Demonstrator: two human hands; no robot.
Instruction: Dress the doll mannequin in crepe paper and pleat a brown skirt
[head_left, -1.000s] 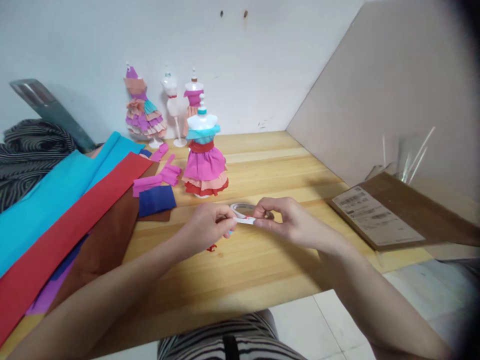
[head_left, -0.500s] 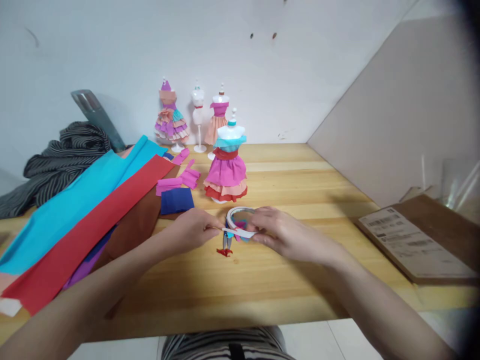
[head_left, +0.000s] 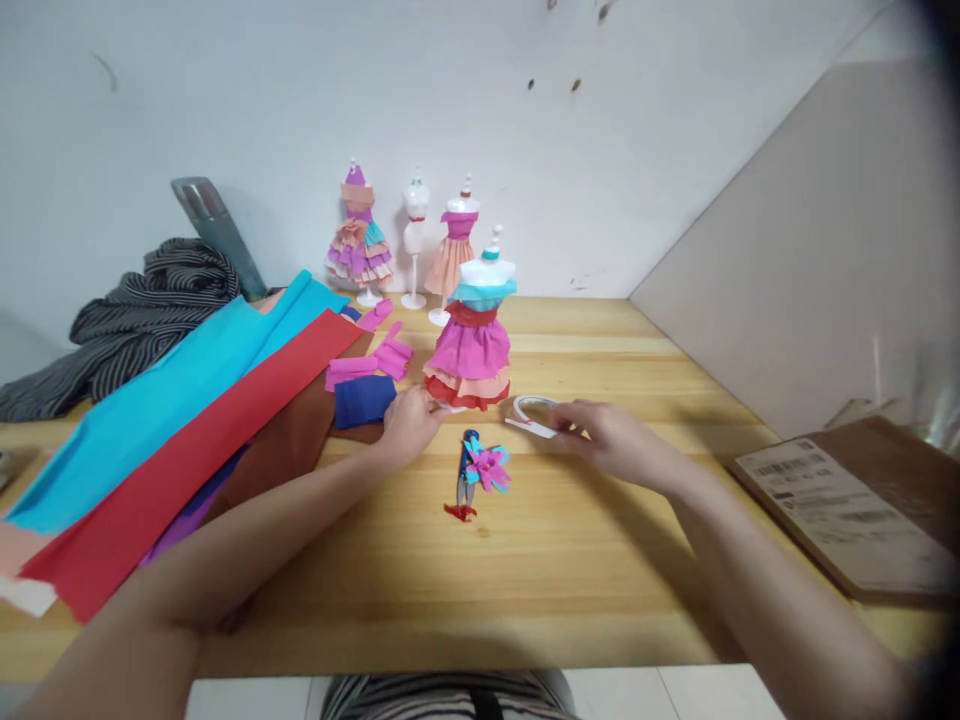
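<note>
My right hand point(head_left: 611, 440) pinches a roll of white tape point(head_left: 534, 402), its loose end sticking out to the left. My left hand point(head_left: 412, 428) is closed beside the foot of a small dress form point(head_left: 471, 345) in a tiered paper dress of pink, peach and red with a blue top. Something white shows at its fingertips; I cannot tell whether it is tape or the form's base. Between my hands lies a pink and blue paper flower point(head_left: 489, 467), partly over small snips point(head_left: 466, 482). A red scrap point(head_left: 460, 513) rests at their tips.
More dress forms point(head_left: 360, 235) stand by the wall. Crepe paper sheets point(head_left: 217, 400), a navy piece point(head_left: 364, 400) and pink strips point(head_left: 367, 365) lie left, near a striped cloth point(head_left: 161, 310) and a bottle point(head_left: 217, 230). A cardboard package point(head_left: 847, 510) lies right.
My hands have moved apart: the left up toward the dress form's foot, the right rightward with the tape roll. The flower and snips are now uncovered. The view has shifted slightly.
</note>
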